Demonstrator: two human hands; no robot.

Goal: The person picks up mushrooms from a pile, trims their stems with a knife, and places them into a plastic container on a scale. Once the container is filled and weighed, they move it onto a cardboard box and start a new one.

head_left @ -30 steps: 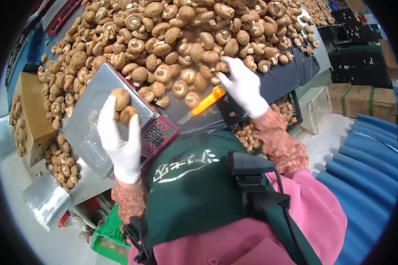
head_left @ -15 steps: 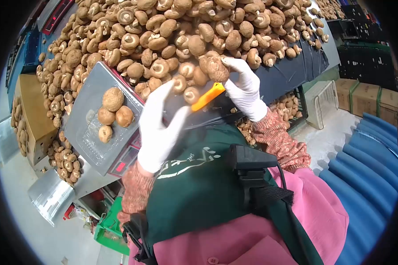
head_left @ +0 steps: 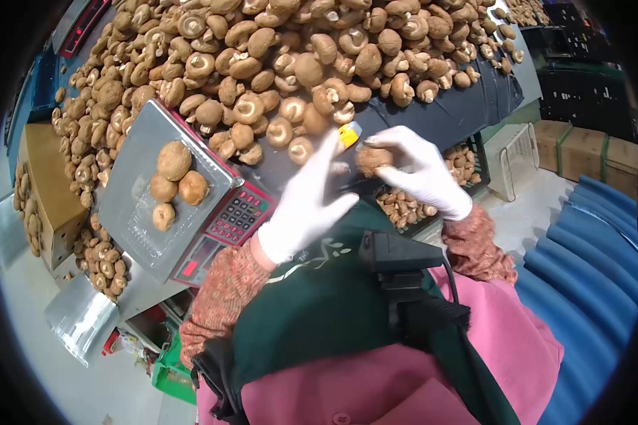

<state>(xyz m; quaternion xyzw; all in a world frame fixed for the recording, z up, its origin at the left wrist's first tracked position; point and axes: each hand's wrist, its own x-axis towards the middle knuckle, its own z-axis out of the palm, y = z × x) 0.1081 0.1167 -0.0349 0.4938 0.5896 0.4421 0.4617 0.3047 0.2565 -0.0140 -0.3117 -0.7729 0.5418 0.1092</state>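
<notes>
My right hand (head_left: 429, 173), in a white glove, pinches a brown shiitake mushroom (head_left: 374, 161) between thumb and fingers over the front edge of the dark work surface. My left hand (head_left: 305, 205), gloved too, is open just left of it, thumb apart and fingers reaching towards the mushroom. Behind the left fingertips lies a yellow-handled cutter (head_left: 349, 134), partly covered by that hand. A large heap of shiitake mushrooms (head_left: 308, 71) spreads behind both hands. On the left, a digital scale (head_left: 131, 219) carries several mushrooms (head_left: 174, 161) on its tray.
Below the surface on the right, a crate holds cut stems (head_left: 404, 207). A white basket (head_left: 512, 163) and cardboard boxes (head_left: 581, 152) stand beyond it. Far left are a cardboard box (head_left: 46, 191) and a metal bucket (head_left: 84, 315). Blue corrugated material (head_left: 581, 262) lies at right.
My right hand has brought the mushroom down from the heap's edge towards my body. My left hand has moved right, uncovering the scale's keypad and now overlapping the cutter.
</notes>
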